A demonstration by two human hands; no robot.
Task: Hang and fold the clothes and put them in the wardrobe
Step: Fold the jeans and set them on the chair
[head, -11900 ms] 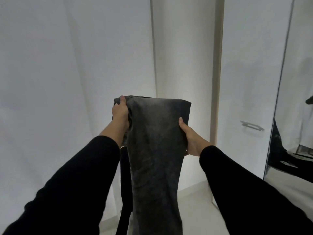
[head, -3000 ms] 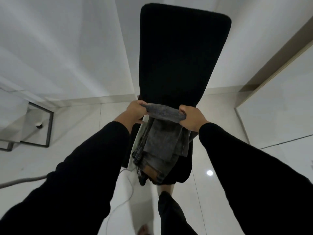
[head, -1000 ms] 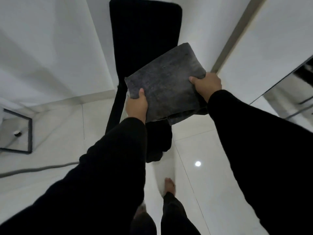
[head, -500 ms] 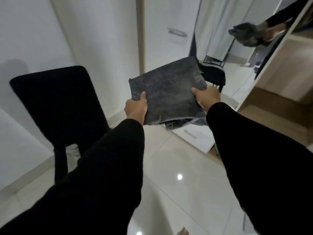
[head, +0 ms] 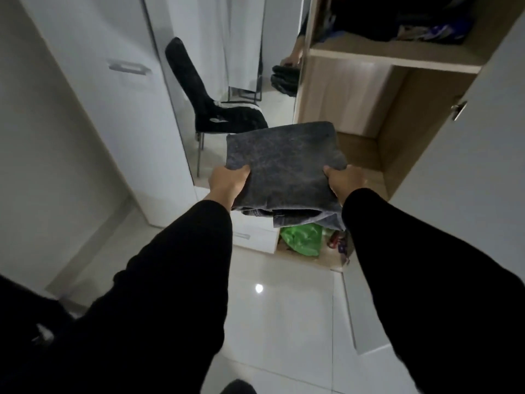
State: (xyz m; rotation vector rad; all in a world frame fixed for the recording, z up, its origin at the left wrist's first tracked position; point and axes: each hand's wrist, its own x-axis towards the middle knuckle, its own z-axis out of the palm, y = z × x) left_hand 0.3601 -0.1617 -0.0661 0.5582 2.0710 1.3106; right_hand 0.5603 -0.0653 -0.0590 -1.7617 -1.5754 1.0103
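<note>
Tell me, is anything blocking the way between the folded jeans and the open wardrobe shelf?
Nothing visible. Both hands, left hand and right hand, hold the folded jeans before the bare wooden shelf; the door stands open.

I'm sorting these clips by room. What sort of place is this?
Most likely a bedroom or dressing area: an open wooden wardrobe with clothes on a shelf, a mirror beside it, and folded jeans held in both hands.

I hold the folded jeans [head: 284, 166] between my left hand [head: 228, 182] and right hand [head: 345, 180], in front of the open wardrobe [head: 355, 89]. Mirror door [head: 227, 52] to the left reflects a chair [head: 210, 106]. Bag [head: 302, 238] sits below the jeans, clothes [head: 412, 27] on the upper shelf.
</note>
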